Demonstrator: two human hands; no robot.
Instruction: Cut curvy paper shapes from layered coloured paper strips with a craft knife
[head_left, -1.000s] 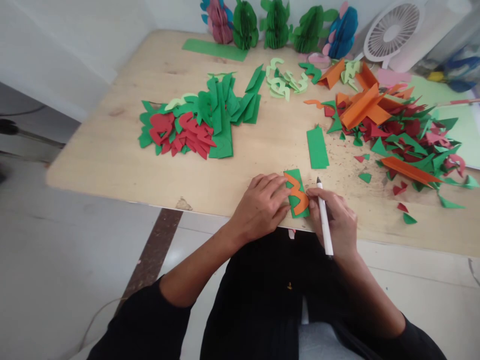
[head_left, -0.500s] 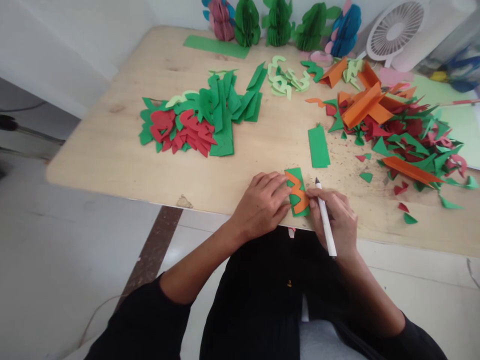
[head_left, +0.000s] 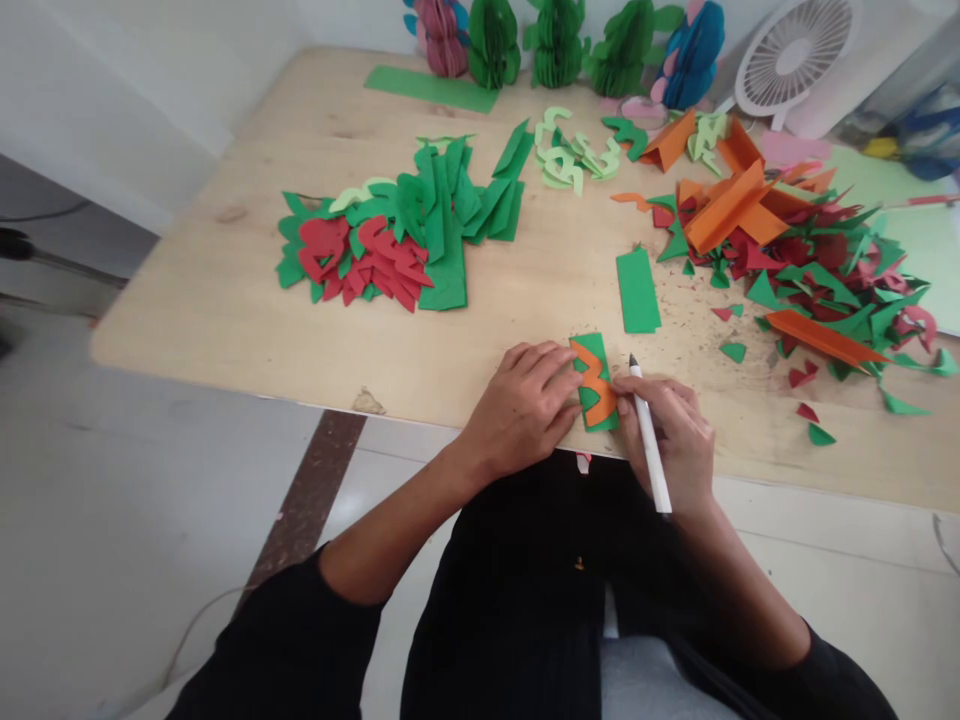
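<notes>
An orange wavy paper cutout point(head_left: 598, 389) lies on top of a small green paper piece point(head_left: 592, 343) at the table's near edge. My left hand point(head_left: 527, 405) rests palm down with its fingers laid out, the fingertips touching the left side of these papers. My right hand point(head_left: 679, 440) is closed around a white pen point(head_left: 654, 450), whose dark tip points away from me. This hand's thumb and fingertips touch the right edge of the cutout. Just beyond the pen lies a green paper strip point(head_left: 637, 291), apart from both hands.
Green folded papers point(head_left: 446, 240) and red cutouts point(head_left: 394, 262) are piled left of centre. Light-green cutouts point(head_left: 559, 165) lie farther back. A heap of orange folded papers point(head_left: 731, 210) and scraps covers the right side. Honeycomb paper figures point(head_left: 559, 45) and a white fan point(head_left: 795, 55) stand behind.
</notes>
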